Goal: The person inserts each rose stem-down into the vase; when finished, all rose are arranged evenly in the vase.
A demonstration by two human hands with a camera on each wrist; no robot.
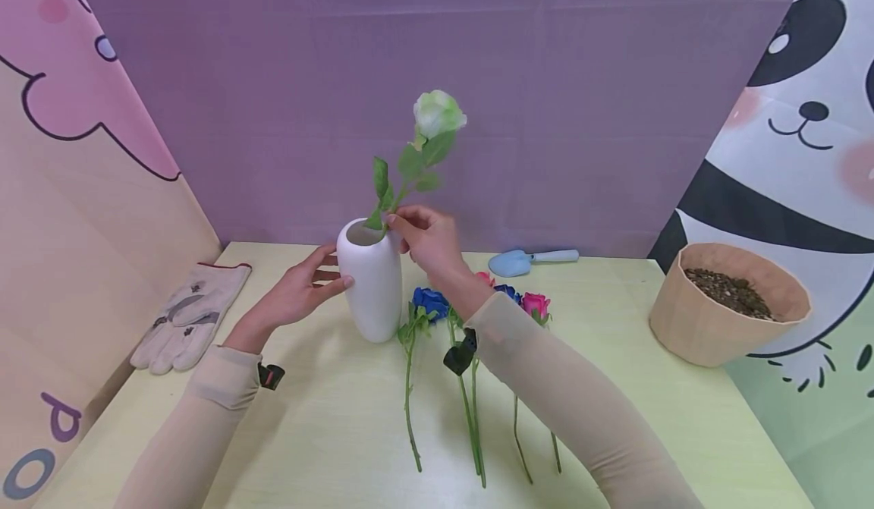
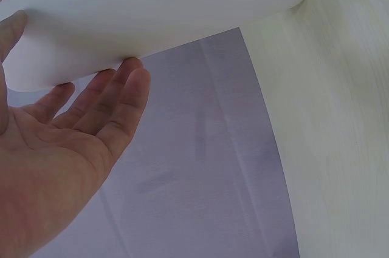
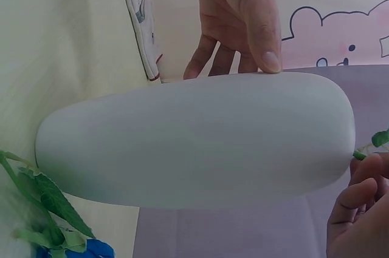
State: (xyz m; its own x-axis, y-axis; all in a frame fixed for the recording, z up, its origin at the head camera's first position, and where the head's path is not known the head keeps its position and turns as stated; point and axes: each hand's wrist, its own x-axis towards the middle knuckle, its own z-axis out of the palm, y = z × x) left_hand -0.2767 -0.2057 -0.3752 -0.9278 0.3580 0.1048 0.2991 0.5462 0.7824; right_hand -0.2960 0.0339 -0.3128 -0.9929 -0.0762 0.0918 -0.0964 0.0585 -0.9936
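White vase (image 1: 372, 281) upright on the worktop (image 1: 341, 418), near its middle. Left hand (image 1: 297, 293) relaxed, straight fingers and thumb resting against the vase's side to steady it, not clasping. Right hand (image 1: 426, 240) pinching the stem of the white-green rose (image 1: 437, 114) just at the vase's mouth, stem leaning to the right. Best to keep the steadying touch light but firm, guide the stem straight down through the opening, and loosen the pinch only once the stem finds support inside. Care needed with the leaves at the rim. Other roses (image 1: 430, 304) lying just beside the vase, apart from it.
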